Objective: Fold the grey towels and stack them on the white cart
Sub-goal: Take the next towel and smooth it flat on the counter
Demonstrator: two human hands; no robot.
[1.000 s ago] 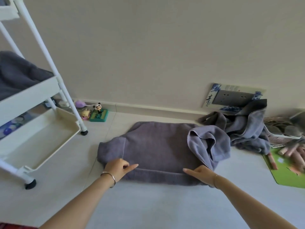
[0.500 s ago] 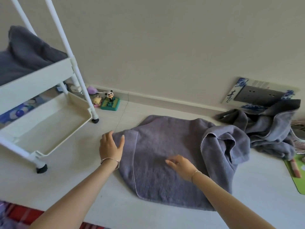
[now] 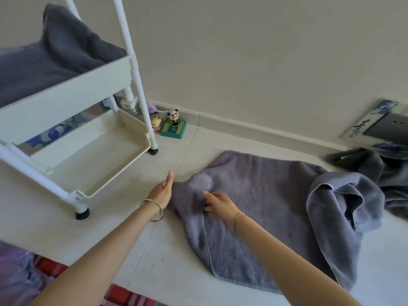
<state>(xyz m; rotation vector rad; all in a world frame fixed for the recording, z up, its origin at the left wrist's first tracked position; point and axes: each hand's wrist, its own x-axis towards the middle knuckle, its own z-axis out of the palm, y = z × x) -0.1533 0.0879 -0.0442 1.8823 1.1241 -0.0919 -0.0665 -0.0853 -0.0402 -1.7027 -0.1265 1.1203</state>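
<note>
Towel (image 3: 265, 208) lies spread on the floor (image 3: 123, 195), partly folded; its left end is turned over in a flap, its right end is bunched up in a loose heap. A hemmed edge runs down the left part toward the near side.

Left hand (image 3: 162, 189): at the towel's left edge, palm turned toward the cloth, fingers (image 3: 169, 176) straight and pressed together, pointing away from the person. Edge of the hand touches the towel's side; nothing gripped. Bangle on that wrist.

Right hand (image 3: 218, 205): on top of the towel near its left end, just right of the flap. Fingers (image 3: 208, 193) slightly spread and loosely bent, tips resting on the cloth; cannot tell whether any fabric is pinched under them. Thin bracelet on the wrist.

Cart (image 3: 72, 89): white, stands on the floor at left, well apart from the spread towel. Its upper tray holds a stack (image 3: 44, 62) of dark grey towels; the lower tray shows bare.

Pile (image 3: 382, 173) of unfolded grey towels sits at the right, by the wall, touching the bunched end or just beside it.

Panda toy (image 3: 174, 124) on a green base stands by the skirting, behind the cart's far leg.
</note>
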